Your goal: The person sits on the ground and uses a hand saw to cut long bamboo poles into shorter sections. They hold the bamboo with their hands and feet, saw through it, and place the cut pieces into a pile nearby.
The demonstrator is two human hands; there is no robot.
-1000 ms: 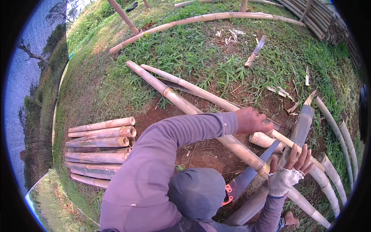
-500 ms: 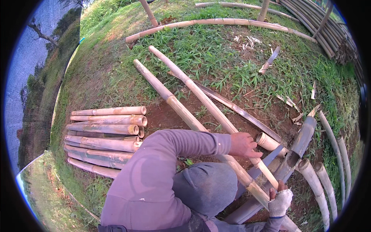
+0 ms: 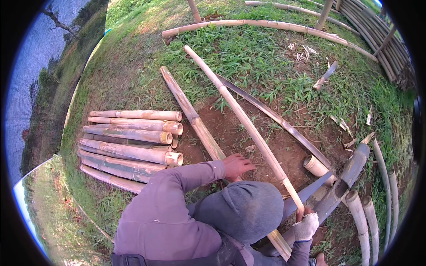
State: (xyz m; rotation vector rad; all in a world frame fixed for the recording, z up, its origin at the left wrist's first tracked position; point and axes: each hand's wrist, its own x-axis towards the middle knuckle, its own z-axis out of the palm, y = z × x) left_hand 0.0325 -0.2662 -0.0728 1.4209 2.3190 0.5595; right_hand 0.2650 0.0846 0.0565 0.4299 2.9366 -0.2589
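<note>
Neither of my hands is in view. Just in front of me another person (image 3: 155,221), in a mauve long-sleeved top and a dark head covering, bends over the work. Their bare left hand (image 3: 237,167) rests on a thick bamboo pole (image 3: 195,119), fingers partly spread. In a pale glove, their right hand (image 3: 306,227) grips the near end of a slimmer bamboo pole (image 3: 248,126), which slants away to the upper left. Beside that grip lies a flat, tapered, blue-grey piece (image 3: 308,191); its kind is unclear.
Cut bamboo lengths (image 3: 133,153) lie stacked at left. A split bamboo strip (image 3: 279,120), a short bamboo piece (image 3: 315,166) and a wide dark bamboo trough (image 3: 330,199) lie to the right. Upright-looking bamboo ends (image 3: 358,219) stand near the right rim. A long pole (image 3: 266,24) crosses the back.
The other person's left hand has left the slim pole and come down on the thick one. The slim pole has swung away from the thick pole, its near end drawn closer. My view has shifted slightly.
</note>
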